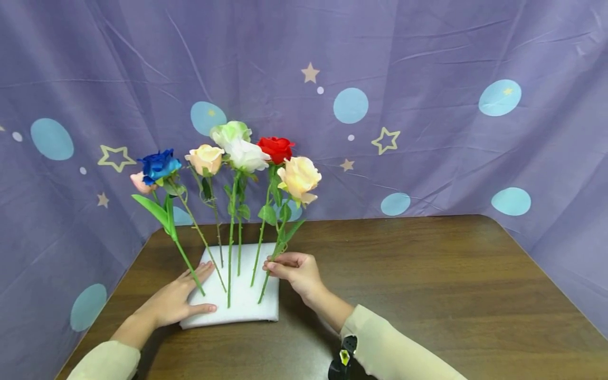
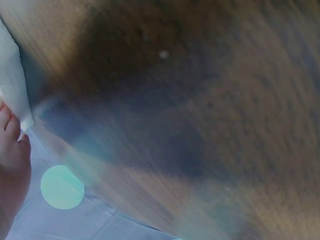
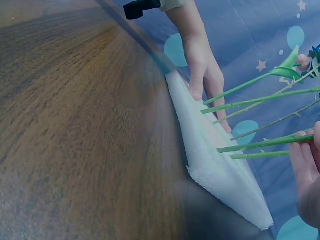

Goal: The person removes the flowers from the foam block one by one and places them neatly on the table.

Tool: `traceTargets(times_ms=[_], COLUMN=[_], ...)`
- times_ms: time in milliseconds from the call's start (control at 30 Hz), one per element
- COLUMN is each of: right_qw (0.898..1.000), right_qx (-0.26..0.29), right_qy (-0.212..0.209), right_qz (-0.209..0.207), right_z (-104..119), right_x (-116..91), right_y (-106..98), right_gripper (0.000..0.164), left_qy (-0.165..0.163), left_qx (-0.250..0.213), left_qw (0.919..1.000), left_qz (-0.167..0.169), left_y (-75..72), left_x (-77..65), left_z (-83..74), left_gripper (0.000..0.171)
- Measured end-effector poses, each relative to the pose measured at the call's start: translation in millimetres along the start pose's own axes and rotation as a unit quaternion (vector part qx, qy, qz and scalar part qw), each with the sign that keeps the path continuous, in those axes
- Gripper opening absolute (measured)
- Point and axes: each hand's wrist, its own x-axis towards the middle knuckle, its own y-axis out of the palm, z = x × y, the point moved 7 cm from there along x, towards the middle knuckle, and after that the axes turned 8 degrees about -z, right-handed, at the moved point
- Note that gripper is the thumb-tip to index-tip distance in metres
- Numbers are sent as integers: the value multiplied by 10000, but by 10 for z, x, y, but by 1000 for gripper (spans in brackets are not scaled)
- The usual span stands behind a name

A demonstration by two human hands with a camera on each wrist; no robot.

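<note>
A white foam block (image 1: pixel 247 312) lies on the table with several artificial flowers standing in it. My right hand (image 1: pixel 298 272) pinches the green stem of a pale yellow rose (image 1: pixel 300 178) at the block's right front; in the right wrist view the stem's lower end (image 3: pixel 223 150) meets the foam. My left hand (image 1: pixel 178 298) rests on the block's left side with fingers spread and straight. Near it stand a blue rose (image 1: pixel 160 166) and a pink flower (image 1: pixel 142 182), both leaning left. A peach rose (image 1: pixel 206 159), a white rose (image 1: pixel 247 155), a pale green rose (image 1: pixel 231 132) and a red rose (image 1: pixel 276 149) rise behind.
The brown wooden table (image 1: pixel 427 285) extends to the right of the block. A purple curtain (image 1: pixel 427 63) with stars and blue dots hangs behind its far edge. A black wrist device (image 1: pixel 345 359) shows by the right sleeve (image 1: pixel 394 343).
</note>
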Motion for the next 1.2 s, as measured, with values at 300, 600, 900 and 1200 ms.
traceTargets(times_ms=[300,600,900,1200], right_qw=[9968,9980,9997,9992], right_qx=[-357,-202,-188,-352], right_qy=[-667,-606,-181,68], right_qz=[250,-3,-39,-164], right_z=[175,321,364,386], right_x=[-33,-25,-89,-187], right_y=[61,-92,-368,-757], right_gripper=[27,29,37,40], left_qy=[13,-25,151,155], left_qx=[50,35,-38,-57], left_qw=[10000,10000,9998,9998], left_qz=[-22,-7,-99,-135], left_y=[-1,2,-8,-7], left_x=[1,0,-6,-5], left_z=[-14,6,-31,-25], left_gripper=[94,95,94,94])
